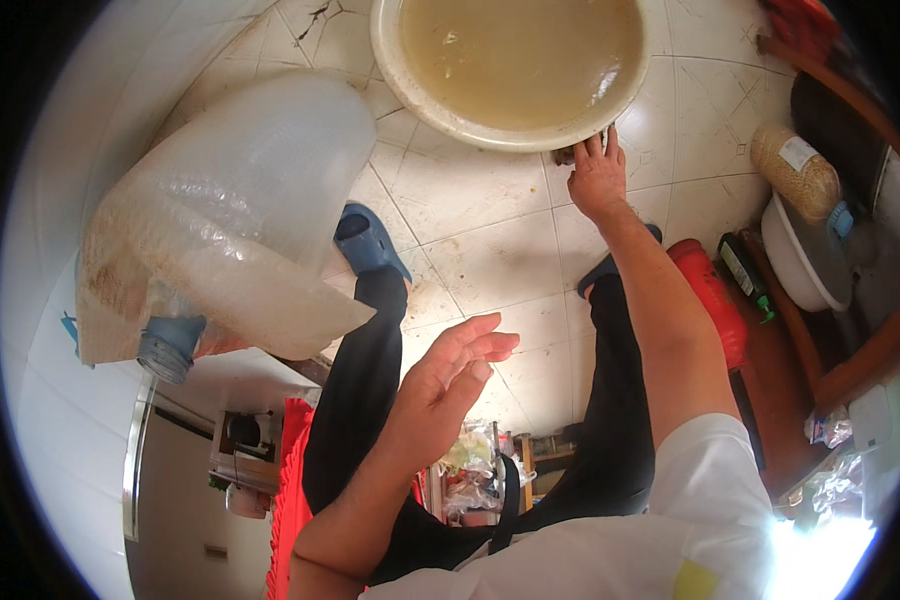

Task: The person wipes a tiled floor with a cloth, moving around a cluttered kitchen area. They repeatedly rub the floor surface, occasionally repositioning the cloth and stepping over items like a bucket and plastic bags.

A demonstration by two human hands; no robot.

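A large pale basin [487, 139] of cloudy brownish water stands on the tiled floor at the top of the view. My right hand [598, 176] reaches down to the near side of its rim, with the fingertips at or just under the edge. Beside those fingers is a small dark object [564, 156], mostly hidden by the rim and hand; whether I grip it is unclear. My left hand [450, 375] hangs in the air above the floor, between my legs in the view. It holds nothing, and its fingers are slightly bent with the thumb apart.
A bulky translucent plastic sheet or bag [247, 187] occupies the left, with a bluish bottle neck [171, 341] below it. At right are a red container [712, 300], a dark pump bottle [746, 274], a white bowl [795, 255] and a grain-filled plastic bottle [795, 172].
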